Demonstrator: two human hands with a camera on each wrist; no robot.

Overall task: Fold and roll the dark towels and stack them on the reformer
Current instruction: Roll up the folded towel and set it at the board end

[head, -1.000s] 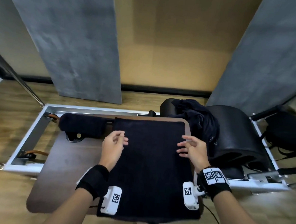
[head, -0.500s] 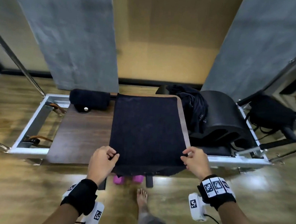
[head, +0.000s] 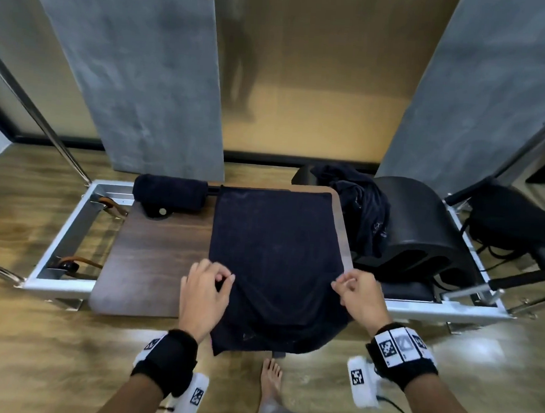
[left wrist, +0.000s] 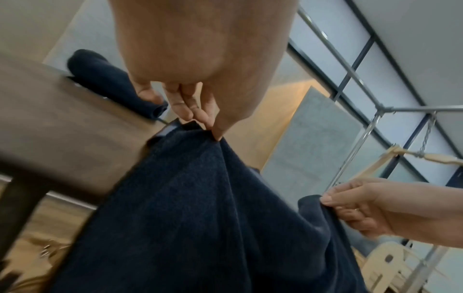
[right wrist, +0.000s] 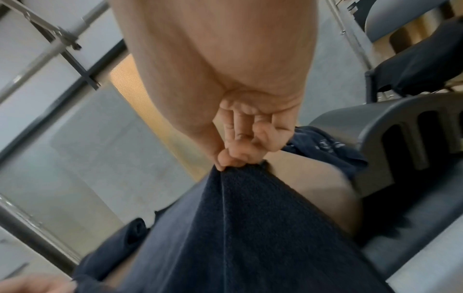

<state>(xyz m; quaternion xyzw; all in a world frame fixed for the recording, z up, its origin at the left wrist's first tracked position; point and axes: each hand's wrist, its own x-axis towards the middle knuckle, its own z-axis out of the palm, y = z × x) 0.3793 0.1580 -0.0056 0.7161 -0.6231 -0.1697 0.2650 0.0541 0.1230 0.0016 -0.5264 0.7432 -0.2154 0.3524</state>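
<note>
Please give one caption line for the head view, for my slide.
Both hands, left and right, pinch a dark towel spread on the reformer, beside one rolled towel.

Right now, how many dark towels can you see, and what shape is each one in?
Rolled towel: 1
Flat towel, pinched by the left hand and the right hand: 1
Crumpled dark cloth pile, number of towels in it unclear: 1
Total: 3

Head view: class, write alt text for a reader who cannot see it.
Two hands, left hand and right hand, pinch the near corners of a dark flat towel spread on a brown wooden reformer board. A rolled dark towel lies at the board's far left.
</note>
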